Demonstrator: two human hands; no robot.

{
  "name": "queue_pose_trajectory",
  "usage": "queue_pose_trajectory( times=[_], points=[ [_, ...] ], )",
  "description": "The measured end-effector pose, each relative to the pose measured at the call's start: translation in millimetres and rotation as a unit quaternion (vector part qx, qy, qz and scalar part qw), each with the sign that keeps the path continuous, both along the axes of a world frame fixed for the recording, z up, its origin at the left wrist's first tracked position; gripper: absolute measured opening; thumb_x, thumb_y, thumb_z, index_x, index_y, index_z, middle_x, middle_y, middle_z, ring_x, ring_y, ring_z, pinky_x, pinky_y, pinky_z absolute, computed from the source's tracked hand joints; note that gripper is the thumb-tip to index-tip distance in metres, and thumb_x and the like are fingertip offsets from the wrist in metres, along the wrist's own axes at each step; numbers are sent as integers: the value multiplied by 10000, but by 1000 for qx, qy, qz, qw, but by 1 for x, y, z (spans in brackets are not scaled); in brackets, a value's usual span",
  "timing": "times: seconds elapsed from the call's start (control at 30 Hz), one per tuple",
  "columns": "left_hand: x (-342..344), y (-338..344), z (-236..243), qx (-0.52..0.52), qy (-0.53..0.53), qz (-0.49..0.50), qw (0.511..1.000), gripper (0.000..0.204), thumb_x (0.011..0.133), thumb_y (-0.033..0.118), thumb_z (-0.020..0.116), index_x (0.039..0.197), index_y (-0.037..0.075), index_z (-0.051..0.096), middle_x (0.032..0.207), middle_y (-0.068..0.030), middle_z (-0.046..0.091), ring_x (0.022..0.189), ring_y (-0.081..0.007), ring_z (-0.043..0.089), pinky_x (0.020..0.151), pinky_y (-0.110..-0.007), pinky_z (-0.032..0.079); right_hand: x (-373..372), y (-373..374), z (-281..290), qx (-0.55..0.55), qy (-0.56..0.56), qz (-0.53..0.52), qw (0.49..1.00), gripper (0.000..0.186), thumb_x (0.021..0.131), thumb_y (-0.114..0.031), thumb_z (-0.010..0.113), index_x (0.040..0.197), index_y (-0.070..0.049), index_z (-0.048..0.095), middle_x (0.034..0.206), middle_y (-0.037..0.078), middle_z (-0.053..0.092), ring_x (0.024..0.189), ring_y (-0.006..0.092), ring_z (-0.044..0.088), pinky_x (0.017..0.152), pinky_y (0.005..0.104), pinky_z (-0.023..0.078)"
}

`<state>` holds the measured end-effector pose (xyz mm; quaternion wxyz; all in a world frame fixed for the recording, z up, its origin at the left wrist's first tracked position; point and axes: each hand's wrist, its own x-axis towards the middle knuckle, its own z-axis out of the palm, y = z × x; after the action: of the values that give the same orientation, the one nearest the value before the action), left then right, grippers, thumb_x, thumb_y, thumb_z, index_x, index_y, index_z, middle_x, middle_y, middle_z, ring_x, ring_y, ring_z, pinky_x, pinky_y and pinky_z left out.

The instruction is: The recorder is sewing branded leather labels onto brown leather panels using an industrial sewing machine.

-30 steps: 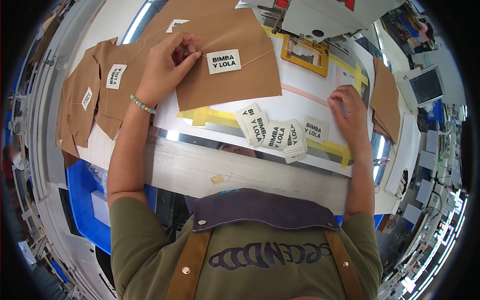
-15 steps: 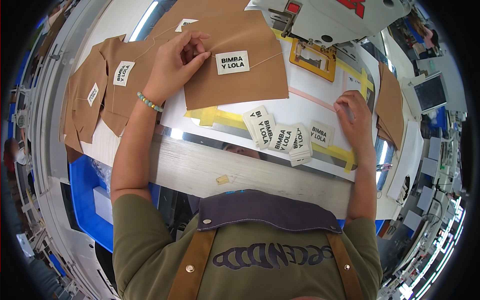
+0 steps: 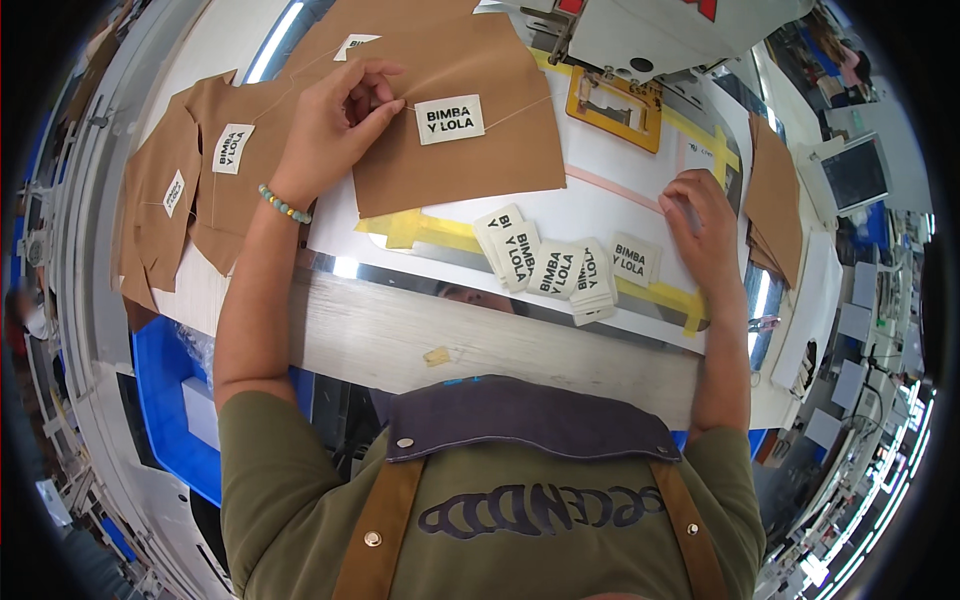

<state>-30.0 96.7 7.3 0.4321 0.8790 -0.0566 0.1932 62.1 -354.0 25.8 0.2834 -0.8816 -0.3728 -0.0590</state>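
Only the camera view's shifted since half a second ago: left hand (image 3: 335, 128) and right hand (image 3: 702, 225) both curl, can't tell if they're gripping, and the labelled brown leather-look panel (image 3: 465, 168), upper centre, seems light and bendy, so hold bare edges.

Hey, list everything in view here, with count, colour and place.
Front panel: one, brown, top centre
Other panels: several, brown, left and right
Panel labels: four visible, whitish, centre and left
Loose labels: several, cream, below front panel
Machine head: one, white, top right
Clamp frame: one, yellow, below machine head
Tape: several strips, yellow, centre to right
Strip: one, pink, right of front panel
Tabletop: one, pale, centre
Bin: one, blue, lower left
Screen: one, dark, far right
Apron: one, purple and brown, bottom centre
Bracelet: one, green and yellow, left wrist
Left hand: one, bare, over front panel
Right hand: one, bare, beside pink strip's end
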Motion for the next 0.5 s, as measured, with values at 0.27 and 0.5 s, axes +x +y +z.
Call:
queue_pose_trajectory(
  times=[0.27,0.5],
  points=[
    [1,0,1,7,6,4,1000,313,960,24,765,1269,38,715,900,43,660,766,-51,570,680,-225,461,1,-1,2,-9,-5,-2,1000,123,947,-56,748,1034,-13,673,1062,133,656,973,332,671,855,395,544],
    [2,0,1,11,13,8,1000,313,962,25,766,1270,37,711,902,45,659,767,-48,565,679,-222,455,3,-2,0,-8,2,-2,1000,127,942,-50,753,1037,-14,676,1066,129,657,976,320,676,856,391,545]
  ],
)
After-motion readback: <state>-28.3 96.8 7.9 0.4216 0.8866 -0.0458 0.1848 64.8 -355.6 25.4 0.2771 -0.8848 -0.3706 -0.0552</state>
